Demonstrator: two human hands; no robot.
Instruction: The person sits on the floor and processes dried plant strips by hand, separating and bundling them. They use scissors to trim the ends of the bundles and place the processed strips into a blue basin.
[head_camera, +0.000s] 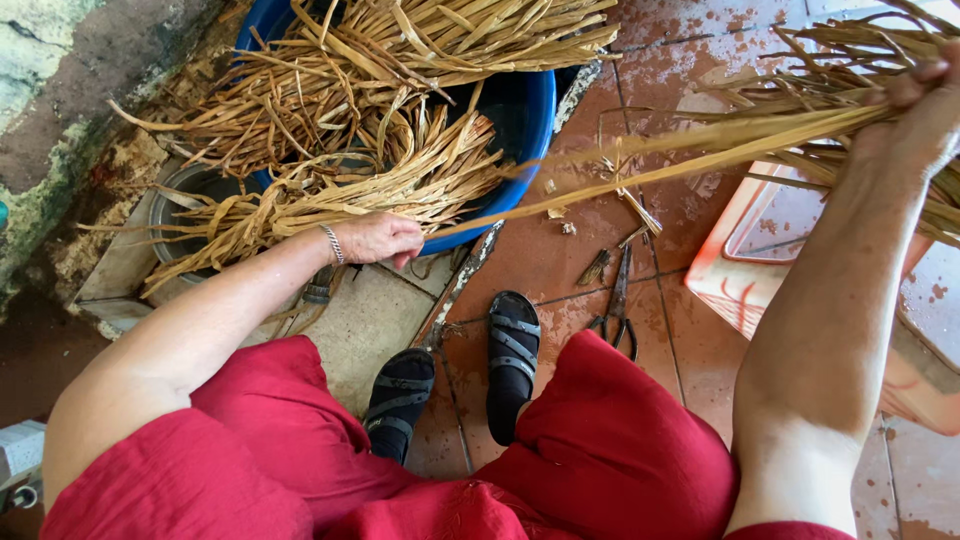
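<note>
Beneath me is a floor (560, 250) of worn reddish-brown tiles, patchy and stained, with one paler slab by my feet. On it stand a blue tub (520, 120) heaped with dried tan strips, a metal bowl (185, 190) just beside it on my left, and a low orange-pink stool (745, 270) on my right. Dark scissors (618, 305) lie on the tiles between tub and stool, near my black sandals (512, 350), among a few loose scraps.

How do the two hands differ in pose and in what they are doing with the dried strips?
The left hand sits low by the blue tub, fingers closed on dried strips piled there. The right hand is raised at the frame edge, gripping a long bundle stretched across the floor. Both hold the same tan fibre.
</note>
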